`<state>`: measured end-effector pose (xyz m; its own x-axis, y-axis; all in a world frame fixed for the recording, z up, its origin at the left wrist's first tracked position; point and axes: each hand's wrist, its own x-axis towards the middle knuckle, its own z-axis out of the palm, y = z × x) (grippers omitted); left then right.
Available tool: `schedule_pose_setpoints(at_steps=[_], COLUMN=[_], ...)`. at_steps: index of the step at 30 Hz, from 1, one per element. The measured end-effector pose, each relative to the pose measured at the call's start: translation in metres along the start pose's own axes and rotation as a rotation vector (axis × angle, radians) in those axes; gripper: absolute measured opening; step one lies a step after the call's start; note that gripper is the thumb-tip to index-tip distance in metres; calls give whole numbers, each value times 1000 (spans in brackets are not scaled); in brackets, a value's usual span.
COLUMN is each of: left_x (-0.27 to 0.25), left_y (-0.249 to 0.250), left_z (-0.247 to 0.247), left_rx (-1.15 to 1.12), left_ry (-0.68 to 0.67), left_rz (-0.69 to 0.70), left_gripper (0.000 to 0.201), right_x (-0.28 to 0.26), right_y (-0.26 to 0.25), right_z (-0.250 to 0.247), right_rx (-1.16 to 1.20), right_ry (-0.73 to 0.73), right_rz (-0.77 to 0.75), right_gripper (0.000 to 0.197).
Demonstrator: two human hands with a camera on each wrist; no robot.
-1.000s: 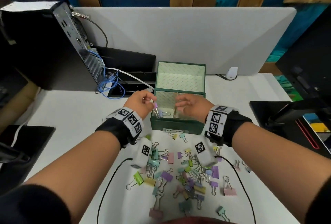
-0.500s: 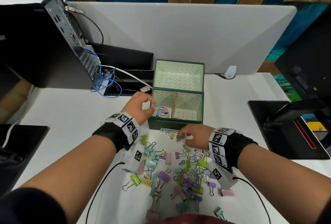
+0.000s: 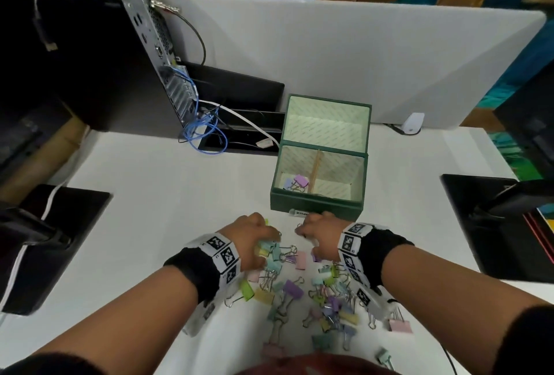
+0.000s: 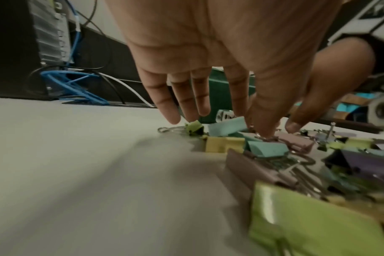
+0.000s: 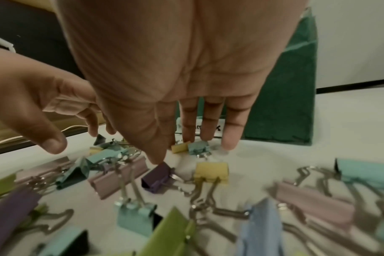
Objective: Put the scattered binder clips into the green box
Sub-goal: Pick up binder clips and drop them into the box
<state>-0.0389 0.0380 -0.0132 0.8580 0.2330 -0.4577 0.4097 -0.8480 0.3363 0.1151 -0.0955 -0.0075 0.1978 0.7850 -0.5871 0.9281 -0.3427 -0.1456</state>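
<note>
The left hand (image 3: 250, 238) reaches down with straight, spread fingers (image 4: 172, 110) onto the far left edge of the binder clips (image 3: 302, 287). It holds nothing, and its tips touch a small green clip (image 4: 194, 127) and a teal one. Because the clips lie tangled with their wire handles interlocked, lifting one could drag neighbours along and drop them short of the green box (image 3: 319, 185). The right hand (image 3: 322, 233) is likewise straight-fingered and empty, its thumb just over a purple clip (image 5: 157, 177). Both hands work close together and could jostle each other. The box stands open just beyond them, with a few clips in its left compartment.

The white table (image 3: 150, 194) is smooth, so clips may skid. A computer tower (image 3: 99, 59) with blue cables (image 3: 204, 131) stands at far left, a grey partition (image 3: 329, 53) runs behind, and black pads lie at both sides.
</note>
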Motion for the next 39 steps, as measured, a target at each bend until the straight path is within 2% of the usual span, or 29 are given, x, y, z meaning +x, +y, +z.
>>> schedule_pose_setpoints(at_steps=[8,12,15,18,20,25,28,31,35,37,39], left_x=[13,14,13,11,9,15,26,40,60,65,66], left_y=[12,8,4,-1,-3,4,14,21,27,29,30], left_z=[7,10,10,4,-6,-47,-73,-93,-102,-98,-91], left_rx=[20,-56,-165,-268,-324,-494,-486,-517,-576,-506,-416], left_ry=[-73,-34,56,134,204,389,471,544,550,514,511], left_rz=[5,11,29,23,5,-11,-1,-8,-16,-29,-21], left_gripper=[44,31,9,31,35,20,11,9,16,10,14], right_x=[-19,-20,-18,-16,-15,-17,-19,-20,-21,-22,-24], right_y=[10,3,-1,3,8,15,17,18,21,22,23], right_z=[8,15,18,19,19,20,22,25,26,25,25], right_rx=[42,106,135,164,182,98,9,28,101,127,133], right_ry=[37,78,104,110,107,114,118,100,114,133,143], right_rz=[40,32,48,71,82,93,108,114,118,105,93], right_gripper=[55,51,52,52,53,54,59,62,55,49,45])
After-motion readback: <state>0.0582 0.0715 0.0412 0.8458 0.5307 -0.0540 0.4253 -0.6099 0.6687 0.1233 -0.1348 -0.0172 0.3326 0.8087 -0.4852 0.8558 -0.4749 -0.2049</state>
